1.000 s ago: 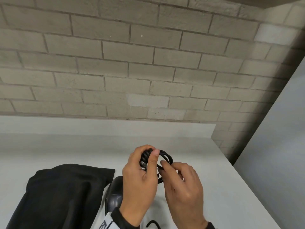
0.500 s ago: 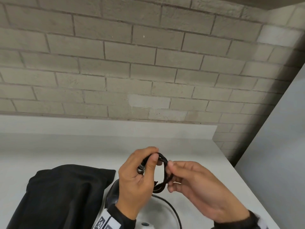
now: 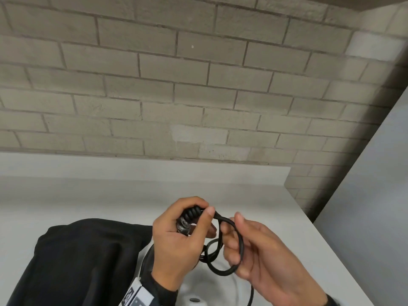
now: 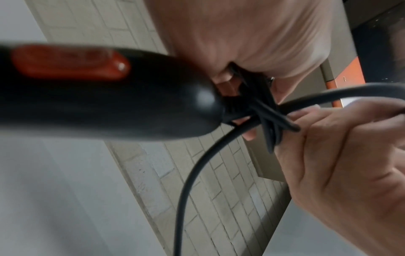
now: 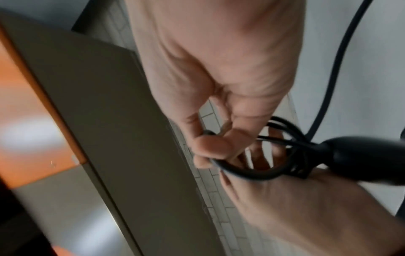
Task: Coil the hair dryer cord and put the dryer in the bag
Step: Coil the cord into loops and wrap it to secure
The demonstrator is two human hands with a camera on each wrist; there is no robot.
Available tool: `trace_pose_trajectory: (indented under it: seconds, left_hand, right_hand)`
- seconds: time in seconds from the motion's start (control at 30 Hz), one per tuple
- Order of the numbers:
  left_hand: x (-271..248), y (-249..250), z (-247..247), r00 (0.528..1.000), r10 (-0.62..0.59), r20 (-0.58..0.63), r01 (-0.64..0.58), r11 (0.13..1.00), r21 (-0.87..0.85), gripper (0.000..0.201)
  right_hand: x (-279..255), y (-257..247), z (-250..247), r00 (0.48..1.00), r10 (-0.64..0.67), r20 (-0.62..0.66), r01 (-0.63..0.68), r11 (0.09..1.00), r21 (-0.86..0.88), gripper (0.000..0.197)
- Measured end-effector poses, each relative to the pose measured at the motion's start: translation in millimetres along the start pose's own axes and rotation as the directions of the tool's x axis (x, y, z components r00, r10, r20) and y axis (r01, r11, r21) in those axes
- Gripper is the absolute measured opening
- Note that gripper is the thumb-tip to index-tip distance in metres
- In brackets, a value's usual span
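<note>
The black hair dryer's handle [image 4: 109, 97] with its red switch [image 4: 65, 64] fills the left wrist view; in the head view the dryer is almost wholly hidden under my left hand [image 3: 199, 212]. That hand grips the ribbed cord sleeve [image 3: 194, 214] at the handle's end, thumb pressed on the gathered turns. My right hand [image 3: 234, 239] holds a loop of the black cord [image 3: 220, 272] curled round its fingers, just right of the left hand. From the loop the loose cord [image 3: 250, 294] trails down. The black cloth bag [image 3: 88, 261] lies to the left on the counter.
A white counter [image 3: 110, 195] runs to a brick wall [image 3: 176, 96] behind. Below my hands a white sink basin [image 3: 198, 290] with its drain shows. A grey panel [image 3: 375, 206] stands past the counter's right edge.
My right hand has moved right and a little down, away from the left, and the tight bundle of cord has opened into a wider loop. The left hand keeps its grip.
</note>
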State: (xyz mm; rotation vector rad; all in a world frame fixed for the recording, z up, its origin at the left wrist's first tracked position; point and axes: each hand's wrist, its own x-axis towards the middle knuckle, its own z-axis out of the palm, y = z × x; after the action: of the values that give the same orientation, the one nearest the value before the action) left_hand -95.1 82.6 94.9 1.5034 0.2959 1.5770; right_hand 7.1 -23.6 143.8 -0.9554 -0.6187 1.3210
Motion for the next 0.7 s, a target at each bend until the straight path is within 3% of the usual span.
trace_pose_trajectory:
  seconds: [0.07, 0.13, 0.23, 0.27, 0.3, 0.33, 0.37, 0.47, 0.53, 0.6, 0.63, 0.7]
  left_hand:
    - [3, 0, -1, 0.999, -0.015, -0.035, 0.015, 1.0, 0.017, 0.009]
    - [6, -1, -3, 0.997, -0.035, -0.063, 0.037, 0.999, 0.025, 0.011]
    - [7, -4, -4, 0.995, -0.054, -0.082, 0.055, 0.998, 0.019, 0.012]
    - [7, -5, -4, 0.995, -0.056, -0.083, 0.058, 0.998, 0.018, 0.012]
    - [7, -5, -3, 0.995, -0.063, -0.084, 0.064, 0.998, 0.014, 0.012]
    - [7, -5, -3, 0.994, -0.071, -0.086, 0.072, 0.997, 0.012, 0.012]
    - [6, -4, -3, 0.993, -0.079, -0.092, 0.081, 0.997, 0.013, 0.012]
    - [8, -5, -6, 0.986, -0.101, -0.134, 0.103, 0.995, 0.011, 0.008]
    - [12, -6, -11, 0.983, -0.103, -0.149, 0.105, 0.994, 0.007, 0.005]
    - [16, -6, -13, 0.987, -0.084, -0.133, 0.087, 0.996, 0.018, 0.005]
    - [16, -7, -14, 0.989, -0.079, -0.122, 0.082, 0.996, 0.025, 0.005]
    - [15, -7, -12, 0.989, -0.088, -0.121, 0.092, 0.996, 0.023, 0.005]
  right_hand:
    - [0, 17, -6, 0.979, -0.201, 0.038, 0.205, 0.968, -0.143, 0.036]
    - [0, 37, -12, 0.921, -0.387, 0.034, 0.368, 0.842, -0.394, 0.032]
    - [1, 64, -14, 0.721, -0.683, 0.118, 0.461, 0.345, -0.817, 0.018]
    - [1, 70, -16, 0.67, -0.725, 0.161, 0.464, 0.24, -0.853, 0.014]
    - [0, 74, -16, 0.639, -0.747, 0.181, 0.47, 0.194, -0.861, 0.01]
    - [-1, 74, -15, 0.635, -0.753, 0.175, 0.476, 0.203, -0.856, 0.008]
    - [-3, 73, -14, 0.652, -0.746, 0.137, 0.493, 0.279, -0.824, 0.012]
    - [-13, 55, -9, 0.782, -0.619, -0.066, 0.518, 0.707, -0.481, 0.035]
    - [-23, 33, -8, 0.861, -0.469, -0.195, 0.455, 0.883, -0.115, 0.045]
    - [-31, 15, -18, 0.904, -0.313, -0.292, 0.356, 0.929, 0.106, 0.053]
    - [-33, 8, -23, 0.917, -0.265, -0.297, 0.311, 0.943, 0.121, 0.058]
    - [-35, 2, -30, 0.912, -0.292, -0.288, 0.297, 0.954, -0.028, 0.07]
